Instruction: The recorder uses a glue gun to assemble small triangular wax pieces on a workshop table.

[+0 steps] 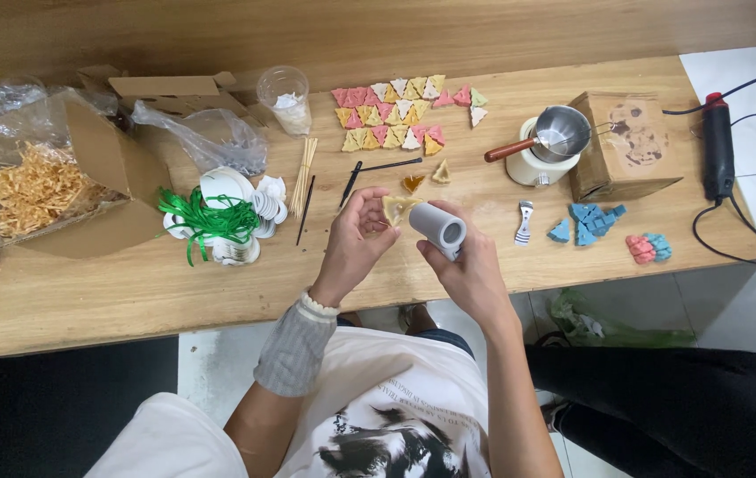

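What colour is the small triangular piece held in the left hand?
Pale yellow; the small triangular piece pinched by the left hand shows best in the head view.

Rows of pink, yellow and white triangular pieces [400, 112] are laid at twelve o'clock on the tabletop [112, 292]. Green ribbon [208, 221] is heaped at nine o'clock. A small metal saucepan [560, 134] and blue moulds [592, 222] are set at three o'clock.
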